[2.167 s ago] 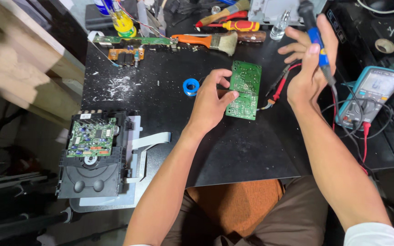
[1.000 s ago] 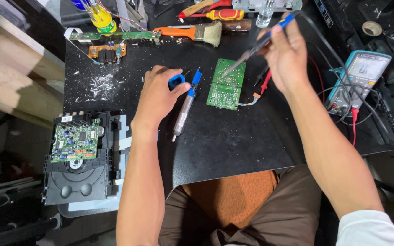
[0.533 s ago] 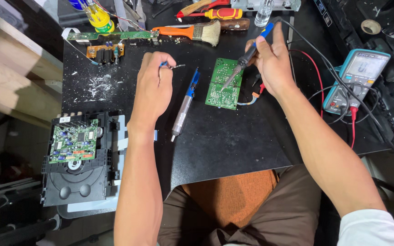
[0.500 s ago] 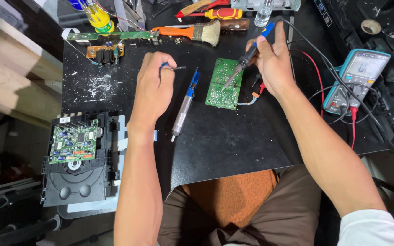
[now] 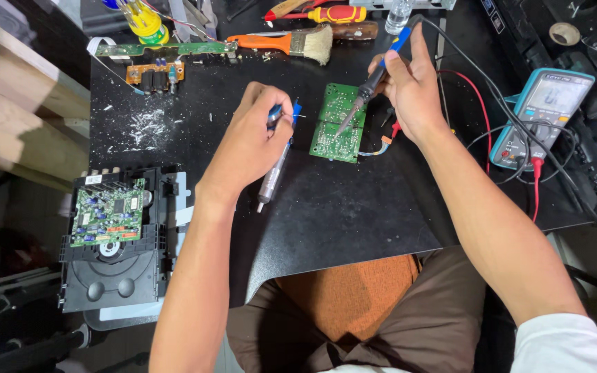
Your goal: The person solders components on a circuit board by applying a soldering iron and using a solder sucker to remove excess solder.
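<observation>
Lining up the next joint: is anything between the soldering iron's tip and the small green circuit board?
Nothing visible. The right hand holds the soldering iron with its tip right over the green circuit board. The left hand and desoldering pump stay left of the board.

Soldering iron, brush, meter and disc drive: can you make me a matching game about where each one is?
Things:
1. soldering iron
2. brush
3. meter
4. disc drive

Places:
A. far right of the table, with red and black leads
B. in the right hand, tip over the green board
C. low at the left edge, green board on top
D. lying at the back of the table, orange handle

Pairs: 1-B, 2-D, 3-A, 4-C
</observation>
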